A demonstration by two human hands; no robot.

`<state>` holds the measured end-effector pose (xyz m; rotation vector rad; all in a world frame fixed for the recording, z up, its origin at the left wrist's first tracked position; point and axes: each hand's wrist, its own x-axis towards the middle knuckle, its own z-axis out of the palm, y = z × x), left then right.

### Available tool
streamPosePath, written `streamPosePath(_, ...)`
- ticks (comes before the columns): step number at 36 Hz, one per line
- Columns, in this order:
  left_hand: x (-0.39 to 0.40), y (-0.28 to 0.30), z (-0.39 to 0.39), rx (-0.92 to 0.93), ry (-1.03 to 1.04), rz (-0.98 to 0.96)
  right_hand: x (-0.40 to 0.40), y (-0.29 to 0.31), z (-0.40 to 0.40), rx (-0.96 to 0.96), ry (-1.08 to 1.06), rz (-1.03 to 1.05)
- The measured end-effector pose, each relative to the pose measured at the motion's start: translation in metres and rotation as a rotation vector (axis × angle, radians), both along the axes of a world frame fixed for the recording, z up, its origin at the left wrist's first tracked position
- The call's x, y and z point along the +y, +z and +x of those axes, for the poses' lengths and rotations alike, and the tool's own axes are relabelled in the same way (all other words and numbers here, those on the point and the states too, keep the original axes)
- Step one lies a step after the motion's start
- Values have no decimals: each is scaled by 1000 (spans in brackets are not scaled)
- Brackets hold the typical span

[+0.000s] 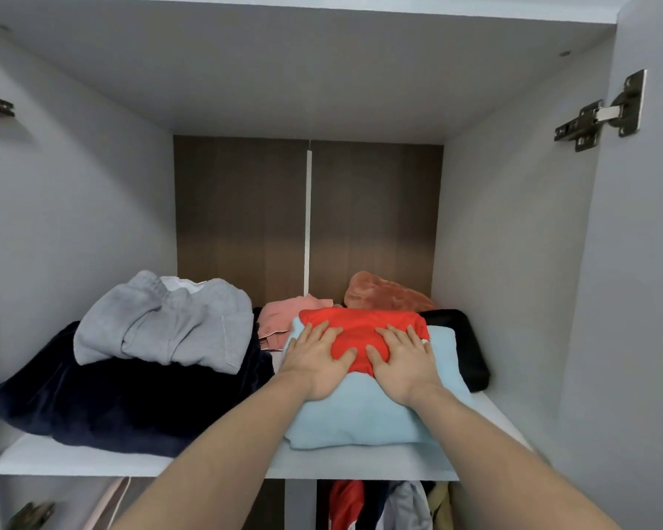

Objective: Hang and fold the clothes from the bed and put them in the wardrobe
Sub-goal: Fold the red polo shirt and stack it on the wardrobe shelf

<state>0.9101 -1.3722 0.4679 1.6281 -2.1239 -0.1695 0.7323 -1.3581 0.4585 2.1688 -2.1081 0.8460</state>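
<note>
On the wardrobe shelf, centre frame, the red top sits on a blue fold. Both hands, left and right, press it flat with spread fingers. Best press evenly so the stack stays square.

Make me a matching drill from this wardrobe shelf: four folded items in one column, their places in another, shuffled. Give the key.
Items:
1. red garment
2. light blue garment
3. grey sweatpants
4. black item

Places:
A. on top of the dark navy garment, left side of the shelf
B. directly under the red one, at the shelf's front
C. against the right wall, behind the blue one
D. top of the right pile, under the left hand and the right hand

Pairs: 1-D, 2-B, 3-A, 4-C
</note>
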Motion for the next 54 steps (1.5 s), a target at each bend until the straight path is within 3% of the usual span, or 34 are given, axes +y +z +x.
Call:
streamPosePath(6, 18, 13, -2, -130, 37, -6, 15, 13, -6, 13, 41, 44)
streamPosePath(15, 75, -8, 15, -103, -15, -185, 62, 7, -8, 44, 78, -167)
streamPosePath(21, 143, -16, 36, 53, -21, -290, 101, -7, 6, -99, 159, -255)
streamPosePath(27, 259, -45, 92, 141, -36, -354, 176, -31, 46, -395, 401, -262)
streamPosePath(33, 376, -71, 173, 180, 172, -369, 257, -72, 104, -577, 652, -105)
streamPosePath(39, 486, -90, 249, 134, 483, -437, 309, -102, 181, -468, 790, 50)
streamPosePath(45, 551, -98, 314, 231, 737, -561, 362, -101, 232, -486, 844, 80)
streamPosePath(54, 580, -83, 343, 188, 702, -703, 442, -102, 246, -483, 793, 51)
